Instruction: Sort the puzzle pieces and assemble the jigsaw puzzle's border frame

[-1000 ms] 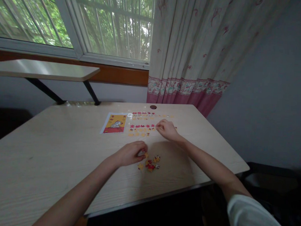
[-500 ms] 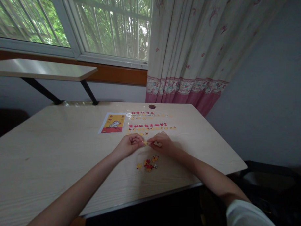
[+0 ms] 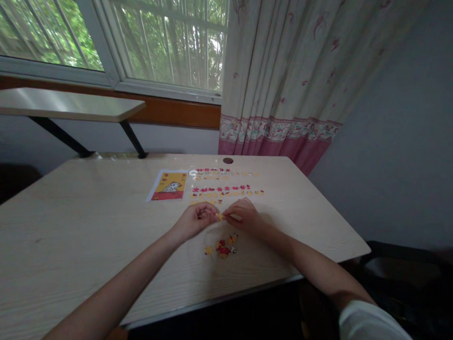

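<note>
Between the fingertips of both hands is a small yellow jigsaw puzzle piece. My left hand pinches its left side, and my right hand pinches its right side. Just below the hands lies a loose heap of red, yellow and white puzzle pieces. Beyond them, red pieces and yellow pieces are laid out in several rows, partly hidden by my fingers. Left of those rows rests a picture card with a white animal on yellow and red.
All of this is on a pale wooden desk with a round cable hole at its back edge. A raised shelf on black legs stands at the back left. A curtain hangs behind, beside a barred window.
Both hands stay almost in place over the desk. The yellow piece between the fingertips is turned slightly and shows more of its face. The view has shifted a little.
</note>
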The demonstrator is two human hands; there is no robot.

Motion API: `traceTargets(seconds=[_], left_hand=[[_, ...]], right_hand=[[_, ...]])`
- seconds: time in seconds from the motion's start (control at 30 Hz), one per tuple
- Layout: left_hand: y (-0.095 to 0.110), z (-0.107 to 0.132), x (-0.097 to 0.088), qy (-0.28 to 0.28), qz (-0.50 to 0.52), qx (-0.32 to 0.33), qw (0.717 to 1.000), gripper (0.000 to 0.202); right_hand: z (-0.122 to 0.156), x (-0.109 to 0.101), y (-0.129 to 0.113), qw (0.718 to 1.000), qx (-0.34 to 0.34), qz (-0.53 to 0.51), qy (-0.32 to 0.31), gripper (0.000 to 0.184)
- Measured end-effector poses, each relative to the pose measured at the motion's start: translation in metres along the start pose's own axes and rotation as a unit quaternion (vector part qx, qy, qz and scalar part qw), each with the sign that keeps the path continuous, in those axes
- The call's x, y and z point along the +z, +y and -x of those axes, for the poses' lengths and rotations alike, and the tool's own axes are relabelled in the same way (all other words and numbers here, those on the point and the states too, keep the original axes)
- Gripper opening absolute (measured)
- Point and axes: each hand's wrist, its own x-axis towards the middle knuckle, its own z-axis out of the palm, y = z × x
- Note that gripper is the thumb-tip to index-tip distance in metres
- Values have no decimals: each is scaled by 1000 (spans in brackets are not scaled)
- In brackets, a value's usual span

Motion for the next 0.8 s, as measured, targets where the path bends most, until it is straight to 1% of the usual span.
traceTargets(seconds=[0.03,0.1,0.2,0.27,0.4,0.53,0.67,0.8], left_hand=[[0,0,-1,5,0,5,1000,24],[0,0,-2,10,-15,8,1000,27],[1,4,-3,-13,-93,13,995,25],[2,6,-2,-31,-157,32,987,21],[9,11,0,-54,-236,70,968,17],[13,11,1,-63,-258,80,961,16],[13,12,1,-67,-264,87,958,15],[15,12,2,-74,-273,93,955,15]], right_hand=[[0,-1,3,1000,2,4,15,10],[-1,-5,10,998,17,14,66,10],[-1,-12,25,987,68,31,145,12],[0,-16,35,979,104,36,170,12],[3,-19,45,971,148,25,188,12],[3,-17,44,969,180,23,170,14],[4,-17,44,970,185,16,156,16],[5,-16,47,970,178,30,160,15]])
